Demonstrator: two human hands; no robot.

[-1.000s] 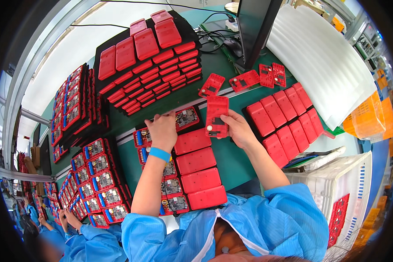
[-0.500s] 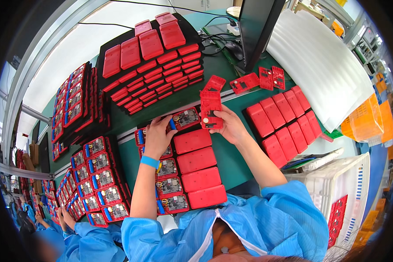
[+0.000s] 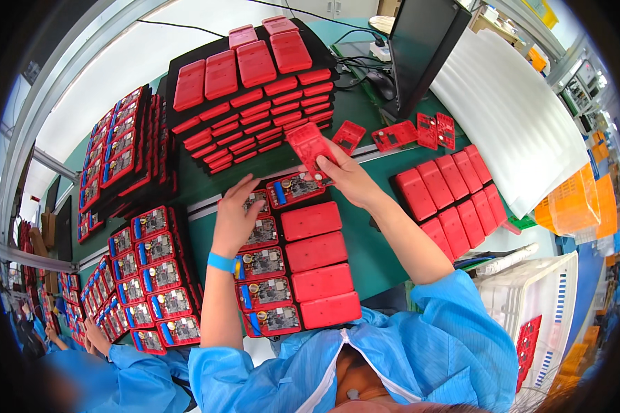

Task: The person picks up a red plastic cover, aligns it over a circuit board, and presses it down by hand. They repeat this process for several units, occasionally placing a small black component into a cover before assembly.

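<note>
The black monitor [image 3: 427, 55] stands on the green desk [image 3: 375, 255], and places here are reckoned from it, as the wearer sees them. The right hand [image 3: 348, 177] is below and left of the monitor, pinching a red shell [image 3: 306, 142] between thumb and fingers; the shell is raised and tilted. Farther left and lower than the monitor, the left hand [image 3: 234, 219] has its fingers slightly spread and bent over an open red case [image 3: 260, 206] with a circuit board; whether they press on it, I cannot tell. Just right of that case, still lower left of the monitor, lies another open case [image 3: 300, 188] with a blue cylinder beside its board.

Nearer the wearer than the monitor, and to its left, a column of filled cases [image 3: 263, 263] runs beside four closed red covers [image 3: 322, 281]. Directly below the monitor are four loose red shells [image 3: 395, 136]; lower right of it, two rows of red covers [image 3: 442, 228]. Left of the monitor rises a stack of black trays [image 3: 321, 55] carrying red parts, and right of it spread white sheets [image 3: 510, 117].
</note>
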